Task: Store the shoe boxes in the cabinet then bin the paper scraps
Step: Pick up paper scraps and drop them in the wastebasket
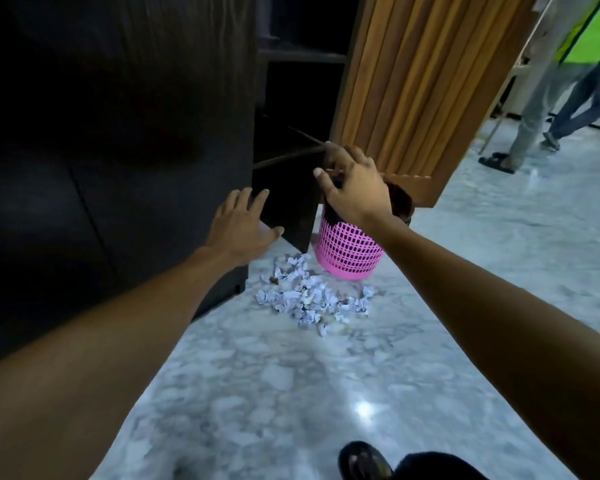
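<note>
A black shoe box (pixel 288 199) is held at the mouth of the dark cabinet (pixel 118 133), level with a low shelf. My left hand (pixel 243 225) grips its lower left corner. My right hand (pixel 352 185) holds its upper right corner. Below the box, a heap of crumpled white paper scraps (pixel 312 296) lies on the marble floor. A pink mesh bin (pixel 347 251) with a dark liner stands just behind the scraps, partly hidden by my right wrist.
The cabinet's ribbed wooden door (pixel 423 91) stands open to the right of the box. A person in a green vest (pixel 568 88) stands at the far right on the floor. My sandalled foot (pixel 364 462) shows at the bottom edge.
</note>
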